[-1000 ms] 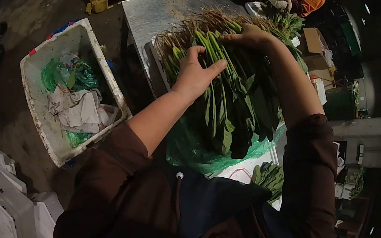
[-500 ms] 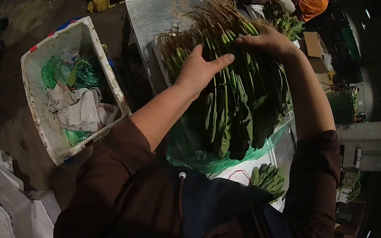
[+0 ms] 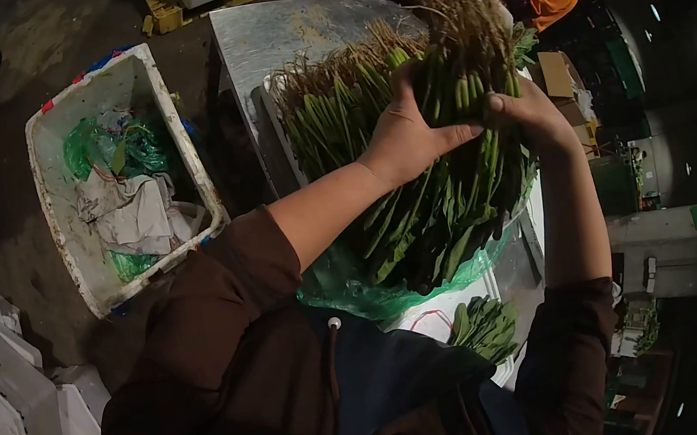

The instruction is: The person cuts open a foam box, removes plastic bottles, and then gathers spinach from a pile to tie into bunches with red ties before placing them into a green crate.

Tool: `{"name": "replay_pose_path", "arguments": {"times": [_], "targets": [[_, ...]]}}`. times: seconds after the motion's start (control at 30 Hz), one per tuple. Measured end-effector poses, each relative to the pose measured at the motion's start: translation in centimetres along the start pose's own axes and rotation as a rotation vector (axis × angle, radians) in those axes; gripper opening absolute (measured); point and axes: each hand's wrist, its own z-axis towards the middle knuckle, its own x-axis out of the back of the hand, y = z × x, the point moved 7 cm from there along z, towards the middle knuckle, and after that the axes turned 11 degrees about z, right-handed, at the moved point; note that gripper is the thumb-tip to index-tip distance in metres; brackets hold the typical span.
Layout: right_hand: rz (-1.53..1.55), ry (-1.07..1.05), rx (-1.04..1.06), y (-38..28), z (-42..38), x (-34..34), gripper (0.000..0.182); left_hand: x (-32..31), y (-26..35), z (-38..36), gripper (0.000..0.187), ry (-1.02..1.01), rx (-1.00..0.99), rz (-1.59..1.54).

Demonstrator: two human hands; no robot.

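Long leafy greens with brown roots lie side by side in a large pile (image 3: 334, 132), roots away from me and dark leaves toward me. At the pile's right side, my left hand (image 3: 409, 141) and my right hand (image 3: 532, 115) grip a bunch of leafy greens (image 3: 461, 93) between them. Its roots stick up past both hands and its leaves hang over the pile. The left hand holds the bunch's left side, the right hand its right side, thumbs toward each other. Most of the right fingers are hidden behind the stems.
Green plastic film (image 3: 362, 300) lines the near edge under the pile. A metal tabletop (image 3: 289, 29) extends behind it. To the left stands a dirty white bin (image 3: 59, 224) with bags and cloth. White foam boxes (image 3: 6, 404) sit lower left. A person in orange (image 3: 552, 4) is behind.
Both hands have moved right and slightly down, closing around a bunch at the pile's right side. Its roots now stand higher than the rest. The view has shifted a little.
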Motion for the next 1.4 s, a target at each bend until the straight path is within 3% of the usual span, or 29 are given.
{"name": "replay_pose_path", "arguments": {"times": [0.1,0.17,0.3,0.43,0.5,0.6,0.63,0.7,0.83,0.9,1.13,1.23,1.3,1.33,1.4], "targets": [[0.076,0.043,0.050,0.0,-3.5,1.7,0.088,-1.4,2.3,-0.3,0.096,-0.008,-0.098,-0.055],[0.157,0.088,0.140,0.2,-6.1,2.2,0.088,-1.6,5.6,-1.2,0.096,0.141,-0.348,0.458],[0.190,0.247,0.292,0.7,-11.2,2.6,0.088,-4.5,7.6,-2.3,0.099,-0.069,-0.334,0.642],[0.225,0.364,0.305,2.3,-13.8,3.3,0.089,-6.8,7.7,-2.4,0.095,-0.228,-0.472,0.419],[0.254,0.383,0.402,2.2,-14.7,3.6,0.074,-6.5,9.6,-2.6,0.092,-0.101,-0.638,0.292],[0.288,0.438,0.453,1.6,-16.8,4.1,0.061,-7.3,12.5,-2.9,0.093,0.003,-0.823,0.357],[0.307,0.446,0.475,1.4,-17.4,4.3,0.059,-8.0,12.9,-2.6,0.093,-0.007,-0.826,0.355],[0.292,0.530,0.527,0.4,-18.8,4.3,0.059,-9.6,13.1,-1.7,0.097,-0.211,-0.691,0.040],[0.239,0.622,0.627,1.4,-22.4,5.3,0.069,-11.8,15.1,-3.0,0.102,-0.272,-0.793,0.141],[0.271,0.647,0.640,3.5,-24.5,5.7,0.074,-13.9,14.7,-4.2,0.107,-0.403,-0.760,0.134],[0.357,0.773,0.650,8.0,-34.6,6.7,0.092,-22.2,16.4,-10.0,0.110,-0.574,-0.738,0.233],[0.286,0.842,0.764,6.0,-38.8,6.1,0.086,-25.8,17.9,-11.9,0.112,-0.604,-0.756,0.125],[0.270,0.990,0.607,9.1,-42.2,8.5,0.073,-29.2,16.7,-12.9,0.109,-0.799,-0.585,0.132],[0.305,1.046,0.497,12.0,-44.1,10.2,0.068,-31.3,15.6,-13.6,0.106,-0.914,-0.441,-0.058],[0.363,1.113,0.308,14.9,-45.5,11.0,0.067,-34.0,14.8,-15.3,0.102,-1.011,-0.388,-0.055]]}}
